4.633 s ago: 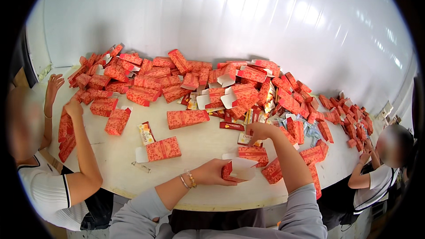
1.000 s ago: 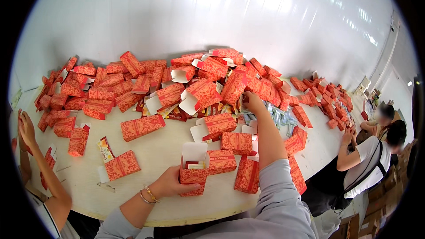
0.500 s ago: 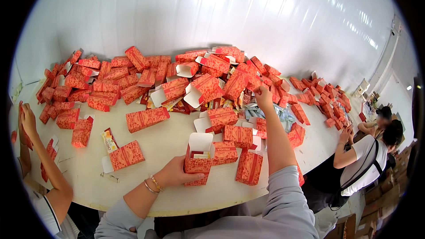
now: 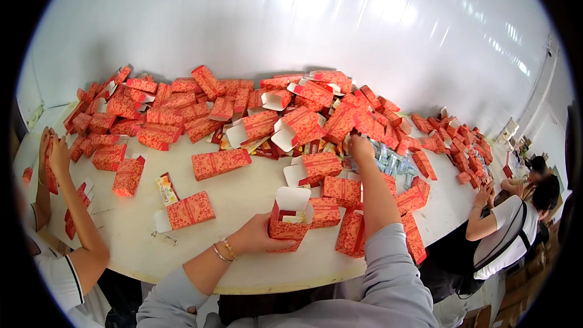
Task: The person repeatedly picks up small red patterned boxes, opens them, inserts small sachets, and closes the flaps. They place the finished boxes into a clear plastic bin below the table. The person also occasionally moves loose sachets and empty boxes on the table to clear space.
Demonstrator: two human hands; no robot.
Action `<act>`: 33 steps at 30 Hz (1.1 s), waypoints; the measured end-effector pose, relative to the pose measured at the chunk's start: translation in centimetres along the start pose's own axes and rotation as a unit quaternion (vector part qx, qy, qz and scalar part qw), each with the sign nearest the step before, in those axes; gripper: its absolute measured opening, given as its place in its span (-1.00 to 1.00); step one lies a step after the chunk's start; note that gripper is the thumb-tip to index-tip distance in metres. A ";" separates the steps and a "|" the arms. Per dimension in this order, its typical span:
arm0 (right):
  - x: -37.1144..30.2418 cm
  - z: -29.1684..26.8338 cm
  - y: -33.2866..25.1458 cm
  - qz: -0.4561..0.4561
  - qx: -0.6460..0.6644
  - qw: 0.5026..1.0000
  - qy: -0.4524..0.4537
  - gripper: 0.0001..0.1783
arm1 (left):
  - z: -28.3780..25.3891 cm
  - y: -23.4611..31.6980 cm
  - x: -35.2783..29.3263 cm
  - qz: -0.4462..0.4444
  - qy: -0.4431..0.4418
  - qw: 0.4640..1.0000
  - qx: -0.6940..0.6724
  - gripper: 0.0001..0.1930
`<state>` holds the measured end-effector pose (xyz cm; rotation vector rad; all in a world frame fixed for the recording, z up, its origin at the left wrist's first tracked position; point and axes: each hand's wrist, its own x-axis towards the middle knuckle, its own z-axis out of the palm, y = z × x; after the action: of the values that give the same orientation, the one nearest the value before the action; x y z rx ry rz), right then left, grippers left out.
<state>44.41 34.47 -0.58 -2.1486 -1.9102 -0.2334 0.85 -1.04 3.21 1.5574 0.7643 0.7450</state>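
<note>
A pale ribbed wall [image 4: 255, 30] closes off the far side. Before it stands a cream-topped table [image 4: 139, 246] with a rounded near edge. Along its back lies a long heap of red patterned boxes [image 4: 161, 136], several with white flaps open. A co-worker in white [image 4: 507, 228] stands at the right; another co-worker [image 4: 61, 288], partly cut off by the rim, is at the left.

The wearer's right forearm [image 4: 381, 197] extends forward, nearly straight, from a grey sleeve. The left forearm [image 4: 206, 270] slants inward from the lower left. The left hand [image 4: 261, 235] is wrapped around an open box [image 4: 288, 229], which is upright near the table's front, mouth up, white flap raised; pale packets show inside. The right hand [image 4: 362, 147] is at the heap's edge, beside blue-and-white sachets [image 4: 392, 163]; its fingertips are hidden, so whether it pinches anything cannot be told.

Labelling: the boxes carry an ornamental print with a darker red band; any lettering on the held box is too small to read. A white-and-yellow sachet [image 4: 166, 189], lying against a box left of centre, bears dark lettering. Bracelets [image 4: 226, 251] circle the left wrist.
</note>
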 end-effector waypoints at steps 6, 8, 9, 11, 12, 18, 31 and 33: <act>-9.1 -15.4 -3.8 -0.012 0.418 0.901 0.111 -0.85 | 0.5 -0.8 0.2 0.027 -0.007 1.000 0.001 -0.29; -15.8 -21.8 -5.5 -0.098 0.585 0.805 -0.024 -0.87 | 0.7 -1.0 0.3 0.029 -0.015 0.999 0.006 -0.30; -19.3 -24.3 -6.6 -0.139 0.603 0.780 -0.092 -0.87 | 0.9 -1.1 0.4 0.019 -0.020 1.000 0.010 -0.30; -25.4 -27.3 -9.3 -0.222 0.551 0.788 -0.162 -0.86 | 1.2 -0.9 0.4 0.020 -0.036 0.999 -0.002 -0.29; -27.5 -28.2 -10.7 -0.256 0.501 0.805 -0.190 -0.84 | 1.2 -0.7 0.3 0.011 -0.044 0.999 0.003 -0.30; -31.1 -28.0 -15.7 -0.379 0.310 0.843 -0.225 -0.76 | 1.4 0.3 -0.1 0.027 -0.047 0.998 0.037 -0.28; -31.0 -28.1 -15.8 -0.320 0.362 0.855 -0.186 -0.80 | 1.3 0.3 -0.1 0.026 -0.021 0.999 0.041 -0.26; -31.2 -26.7 -17.1 -0.352 0.326 0.864 -0.156 -0.81 | 1.3 0.4 -0.1 0.026 -0.019 0.998 0.054 -0.28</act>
<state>24.93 -1.24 17.37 -1.0442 -2.4145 0.5944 1.85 -1.92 3.43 1.6900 0.7487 0.7191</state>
